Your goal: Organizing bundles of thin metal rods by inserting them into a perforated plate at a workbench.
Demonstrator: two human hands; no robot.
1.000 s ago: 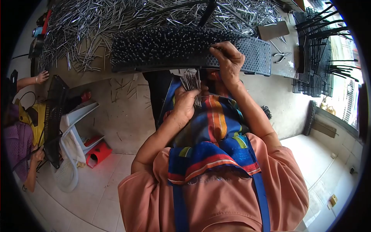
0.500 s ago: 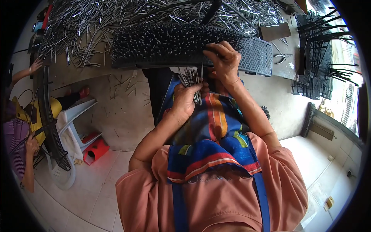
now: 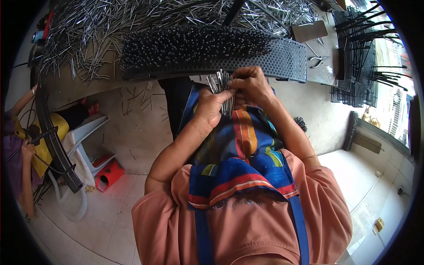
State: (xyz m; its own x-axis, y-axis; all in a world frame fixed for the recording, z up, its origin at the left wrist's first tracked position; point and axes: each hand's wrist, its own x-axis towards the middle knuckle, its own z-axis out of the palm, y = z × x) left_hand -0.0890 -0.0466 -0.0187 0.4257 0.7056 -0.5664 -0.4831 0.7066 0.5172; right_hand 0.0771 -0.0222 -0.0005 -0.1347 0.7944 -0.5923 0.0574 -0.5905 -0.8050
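A bundle of thin metal rods (image 3: 219, 83) stands upright in my left hand (image 3: 210, 107), which is closed around it above my lap. My right hand (image 3: 253, 86) is at the right side of the bundle, thumb and fingers pinched together. What lies between those fingertips is too small to make out. Just beyond both hands, a long dark perforated panel (image 3: 285, 58) rests along the table's near edge. Dark rods (image 3: 190, 46) stand densely in its holes, except at the right end, where bare holes show.
Loose metal rods (image 3: 95, 31) are heaped across the table behind the panel. Pliers (image 3: 317, 61) and a brown flat piece (image 3: 310, 31) lie at the right. Dark mesh racks (image 3: 357, 66) stand far right. At left, another person works beside a white plastic chair (image 3: 84, 143).
My right hand has come down from the panel's rods to the bundle in my left hand. The other person's long dark piece has shifted slightly, and the whole view has moved a little.
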